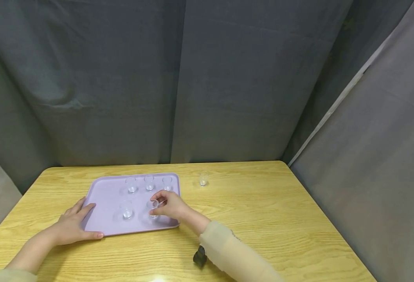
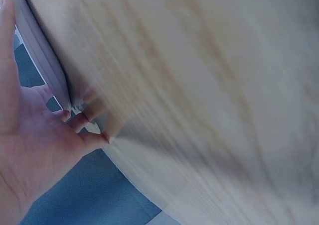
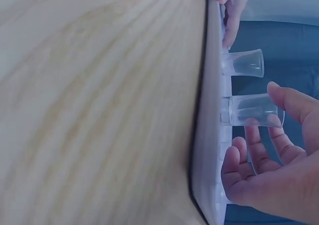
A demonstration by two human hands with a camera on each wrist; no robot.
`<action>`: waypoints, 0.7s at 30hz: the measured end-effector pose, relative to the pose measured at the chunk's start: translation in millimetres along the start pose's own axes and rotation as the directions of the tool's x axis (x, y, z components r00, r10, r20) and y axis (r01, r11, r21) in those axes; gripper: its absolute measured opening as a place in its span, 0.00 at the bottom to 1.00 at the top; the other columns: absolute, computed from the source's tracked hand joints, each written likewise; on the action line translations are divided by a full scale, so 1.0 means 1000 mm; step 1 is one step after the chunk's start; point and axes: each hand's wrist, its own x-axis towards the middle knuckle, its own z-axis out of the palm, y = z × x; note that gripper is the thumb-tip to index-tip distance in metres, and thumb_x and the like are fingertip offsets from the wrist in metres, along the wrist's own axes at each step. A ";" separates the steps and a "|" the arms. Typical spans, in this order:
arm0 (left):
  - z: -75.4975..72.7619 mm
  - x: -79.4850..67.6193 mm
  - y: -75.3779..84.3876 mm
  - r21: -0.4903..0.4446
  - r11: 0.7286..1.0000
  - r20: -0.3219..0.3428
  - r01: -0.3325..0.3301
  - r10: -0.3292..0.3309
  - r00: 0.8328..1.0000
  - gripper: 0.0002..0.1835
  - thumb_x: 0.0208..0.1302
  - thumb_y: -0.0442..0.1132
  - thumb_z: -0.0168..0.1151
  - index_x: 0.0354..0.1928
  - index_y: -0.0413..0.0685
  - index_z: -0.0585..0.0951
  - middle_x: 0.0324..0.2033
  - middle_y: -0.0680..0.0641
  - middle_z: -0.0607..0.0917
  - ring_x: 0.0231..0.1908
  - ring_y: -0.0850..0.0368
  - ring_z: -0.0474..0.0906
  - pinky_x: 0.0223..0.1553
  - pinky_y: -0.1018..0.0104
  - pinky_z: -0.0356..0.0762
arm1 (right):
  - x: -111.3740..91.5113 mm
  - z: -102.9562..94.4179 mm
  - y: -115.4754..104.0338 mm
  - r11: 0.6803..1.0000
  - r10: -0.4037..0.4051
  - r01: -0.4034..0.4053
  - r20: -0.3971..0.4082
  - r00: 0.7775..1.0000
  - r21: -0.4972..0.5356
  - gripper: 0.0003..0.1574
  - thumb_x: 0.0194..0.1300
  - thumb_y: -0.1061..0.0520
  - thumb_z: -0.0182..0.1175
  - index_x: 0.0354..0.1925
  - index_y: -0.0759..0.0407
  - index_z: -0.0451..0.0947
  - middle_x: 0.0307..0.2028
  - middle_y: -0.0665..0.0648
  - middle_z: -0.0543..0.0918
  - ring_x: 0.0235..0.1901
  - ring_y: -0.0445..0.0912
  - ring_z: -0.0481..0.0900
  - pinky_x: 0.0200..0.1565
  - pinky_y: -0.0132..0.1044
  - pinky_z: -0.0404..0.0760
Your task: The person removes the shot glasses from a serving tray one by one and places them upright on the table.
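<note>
My right hand (image 1: 171,204) pinches a small clear shot glass (image 3: 255,110) near its rim, thumb on one side and fingers on the other. That glass stands upright on the front right part of a lilac tray (image 1: 105,219). To its left on the tray is another shot glass (image 1: 127,210). Along the tray's back stand three more: a left one (image 1: 132,185), a middle one (image 1: 149,183) and a right one (image 1: 167,183). My left hand (image 1: 71,225) rests with spread fingers against the tray's left end, its thumb at the front edge.
One more shot glass (image 1: 203,178) stands on the wooden table (image 1: 263,211), to the right of the tray's back corner. A small black object (image 1: 200,257) shows beside the right sleeve. Grey curtains (image 1: 228,98) hang behind the table and at its sides.
</note>
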 end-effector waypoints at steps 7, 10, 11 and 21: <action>0.000 -0.001 -0.001 -0.004 1.000 0.006 0.009 -0.009 1.000 0.55 0.45 0.63 0.69 0.66 0.31 0.60 0.66 0.21 0.48 0.58 0.13 0.49 0.49 0.22 0.49 | -0.009 -0.017 -0.015 0.999 -0.023 0.025 0.049 0.999 -0.030 0.21 0.48 0.62 0.73 0.42 0.58 0.78 0.36 0.53 0.81 0.32 0.40 0.74 0.32 0.27 0.74; 0.001 -0.001 -0.001 -0.009 1.000 0.004 0.008 -0.008 1.000 0.55 0.45 0.63 0.69 0.66 0.31 0.60 0.66 0.21 0.48 0.58 0.14 0.49 0.50 0.22 0.50 | -0.012 -0.027 -0.022 0.998 -0.039 0.043 0.074 0.996 -0.042 0.22 0.48 0.61 0.73 0.43 0.59 0.78 0.37 0.54 0.81 0.34 0.41 0.74 0.36 0.27 0.74; 0.001 -0.001 -0.001 -0.009 1.000 0.002 0.007 -0.007 1.000 0.55 0.45 0.63 0.69 0.66 0.31 0.60 0.66 0.21 0.48 0.58 0.14 0.49 0.49 0.22 0.50 | -0.014 -0.030 -0.024 0.998 -0.044 0.048 0.083 0.996 -0.047 0.22 0.48 0.61 0.73 0.43 0.59 0.78 0.37 0.54 0.81 0.34 0.41 0.74 0.37 0.27 0.74; 0.003 0.001 -0.001 0.009 1.000 -0.010 0.001 -0.001 1.000 0.55 0.45 0.63 0.69 0.66 0.31 0.61 0.66 0.21 0.49 0.58 0.14 0.50 0.48 0.21 0.50 | -0.031 -0.070 -0.045 0.984 -0.114 0.129 0.119 0.986 -0.125 0.21 0.50 0.59 0.72 0.44 0.55 0.78 0.40 0.56 0.82 0.37 0.42 0.76 0.40 0.29 0.75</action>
